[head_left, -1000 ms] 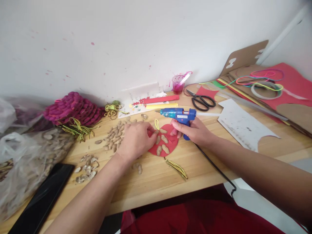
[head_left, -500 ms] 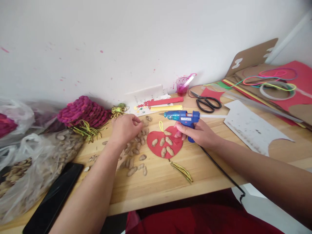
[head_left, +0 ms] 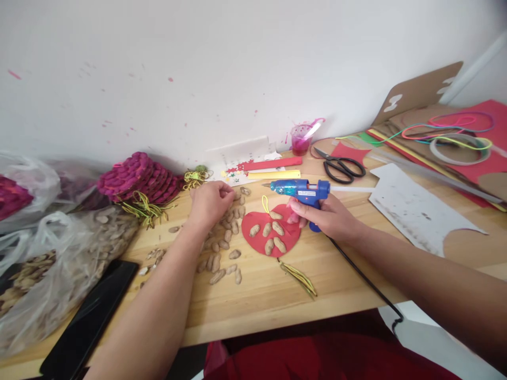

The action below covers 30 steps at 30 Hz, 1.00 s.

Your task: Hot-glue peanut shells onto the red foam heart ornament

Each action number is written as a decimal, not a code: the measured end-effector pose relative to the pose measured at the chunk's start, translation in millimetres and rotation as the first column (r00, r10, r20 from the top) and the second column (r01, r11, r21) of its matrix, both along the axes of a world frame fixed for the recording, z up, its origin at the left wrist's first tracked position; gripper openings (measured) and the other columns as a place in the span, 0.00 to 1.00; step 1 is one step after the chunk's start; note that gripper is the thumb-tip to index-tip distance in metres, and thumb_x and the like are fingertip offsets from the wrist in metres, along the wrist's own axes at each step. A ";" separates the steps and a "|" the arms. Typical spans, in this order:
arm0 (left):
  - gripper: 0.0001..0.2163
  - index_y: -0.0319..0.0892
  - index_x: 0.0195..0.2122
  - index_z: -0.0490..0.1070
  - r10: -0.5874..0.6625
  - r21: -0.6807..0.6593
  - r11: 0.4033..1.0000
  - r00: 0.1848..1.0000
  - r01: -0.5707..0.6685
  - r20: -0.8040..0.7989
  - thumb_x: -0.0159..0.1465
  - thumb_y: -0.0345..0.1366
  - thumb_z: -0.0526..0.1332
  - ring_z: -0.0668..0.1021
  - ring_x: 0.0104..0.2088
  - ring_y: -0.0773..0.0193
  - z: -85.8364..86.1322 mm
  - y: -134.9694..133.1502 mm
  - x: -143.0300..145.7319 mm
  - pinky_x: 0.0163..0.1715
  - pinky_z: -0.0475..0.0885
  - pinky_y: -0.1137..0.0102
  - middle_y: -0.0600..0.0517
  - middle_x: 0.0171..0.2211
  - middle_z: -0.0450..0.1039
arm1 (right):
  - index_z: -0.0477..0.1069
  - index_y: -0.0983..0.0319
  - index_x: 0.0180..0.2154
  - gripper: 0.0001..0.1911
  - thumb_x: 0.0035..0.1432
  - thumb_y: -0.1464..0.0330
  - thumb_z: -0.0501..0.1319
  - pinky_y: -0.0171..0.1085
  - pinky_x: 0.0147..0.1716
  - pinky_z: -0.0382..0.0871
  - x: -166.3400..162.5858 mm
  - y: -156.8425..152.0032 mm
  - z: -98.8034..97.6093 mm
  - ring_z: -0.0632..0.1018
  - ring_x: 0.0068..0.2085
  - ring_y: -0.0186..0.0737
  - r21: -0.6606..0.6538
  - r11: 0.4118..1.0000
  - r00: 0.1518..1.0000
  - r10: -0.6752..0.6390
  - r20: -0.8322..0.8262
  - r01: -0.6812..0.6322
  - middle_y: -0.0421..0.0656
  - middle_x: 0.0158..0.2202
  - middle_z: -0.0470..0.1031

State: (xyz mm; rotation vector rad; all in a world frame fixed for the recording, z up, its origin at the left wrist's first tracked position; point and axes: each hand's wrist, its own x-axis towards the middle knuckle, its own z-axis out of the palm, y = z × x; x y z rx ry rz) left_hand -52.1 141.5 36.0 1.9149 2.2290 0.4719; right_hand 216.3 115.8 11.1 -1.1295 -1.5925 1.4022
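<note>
Presumably for nozzle (head_left: 266,184) clearance, our right hand (head_left: 329,215) grips the blue plastic glue gun (head_left: 295,188) beside the red paper heart (head_left: 260,240), while our left hand (head_left: 211,203) curls, contents unconfirmable, over loose tan peanuts (head_left: 228,236) left of it.

Clock centred on red heart (head_left: 247,219). Passage: one strip of bare table (head_left: 255,306), 6 to 7 o'clock, between tassel (head_left: 300,278) at 5 and loose peanuts (head_left: 224,244) at 8 to 10. Obstacles: glue gun (head_left: 297,190), 1 to 2; black cord (head_left: 360,272), 4.
</note>
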 end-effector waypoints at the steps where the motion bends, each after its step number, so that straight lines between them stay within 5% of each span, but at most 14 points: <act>1: 0.07 0.45 0.35 0.80 -0.006 0.018 1.000 1.000 0.005 0.010 0.62 0.40 0.62 0.80 0.34 0.57 0.2 -0.3 -1.2 0.41 0.68 0.64 0.51 0.31 0.81 | 0.73 0.62 0.34 0.15 0.61 0.56 0.65 0.34 0.24 0.66 0.0 0.0 0.4 0.77 0.27 0.36 0.001 1.000 1.000 -0.001 0.002 0.001 0.42 0.27 0.79; 10: 0.09 0.46 0.40 0.81 -0.103 -0.040 0.994 0.995 0.103 0.005 0.62 0.41 0.65 0.80 0.37 0.55 -2.9 0.1 -8.8 0.42 0.69 0.63 0.51 0.35 0.82 | 0.73 0.62 0.33 0.17 0.60 0.54 0.65 0.34 0.23 0.65 0.0 0.8 1.1 0.77 0.27 0.37 0.018 1.000 1.000 -0.005 0.017 0.005 0.43 0.27 0.79; 16: 0.07 0.46 0.38 0.81 -0.136 0.138 0.980 0.990 0.140 -0.039 0.63 0.36 0.62 0.79 0.43 0.53 -11.1 2.4 -8.5 0.49 0.69 0.59 0.48 0.38 0.82 | 0.73 0.62 0.33 0.16 0.60 0.55 0.65 0.34 0.24 0.67 -0.7 0.6 0.7 0.76 0.26 0.35 0.013 1.000 1.000 0.001 -0.005 -0.001 0.42 0.26 0.79; 22: 0.17 0.45 0.51 0.78 -0.378 0.182 0.896 0.912 0.404 -0.160 0.63 0.31 0.59 0.76 0.51 0.49 -16.9 9.0 3.1 0.53 0.69 0.54 0.44 0.48 0.77 | 0.73 0.62 0.34 0.17 0.59 0.54 0.67 0.36 0.29 0.72 -0.1 1.7 -1.8 0.77 0.27 0.37 -0.032 0.999 0.999 -0.003 -0.041 0.002 0.43 0.27 0.79; 26: 0.13 0.42 0.41 0.81 -0.512 0.099 0.845 0.848 0.526 -0.135 0.63 0.28 0.56 0.78 0.46 0.54 -17.8 21.9 6.8 0.50 0.72 0.61 0.45 0.45 0.78 | 0.74 0.61 0.34 0.17 0.59 0.53 0.67 0.36 0.28 0.72 0.4 2.4 -1.9 0.77 0.28 0.37 -0.025 1.000 0.999 -0.003 -0.033 0.002 0.43 0.27 0.79; 30: 0.09 0.41 0.38 0.79 -0.519 0.123 0.838 0.847 0.531 -0.115 0.62 0.29 0.58 0.79 0.41 0.56 -17.8 27.9 10.5 0.47 0.74 0.63 0.46 0.40 0.79 | 0.73 0.62 0.33 0.18 0.59 0.53 0.66 0.36 0.28 0.72 0.6 3.6 -2.2 0.77 0.27 0.37 -0.018 1.000 0.999 0.007 -0.039 -0.007 0.42 0.27 0.78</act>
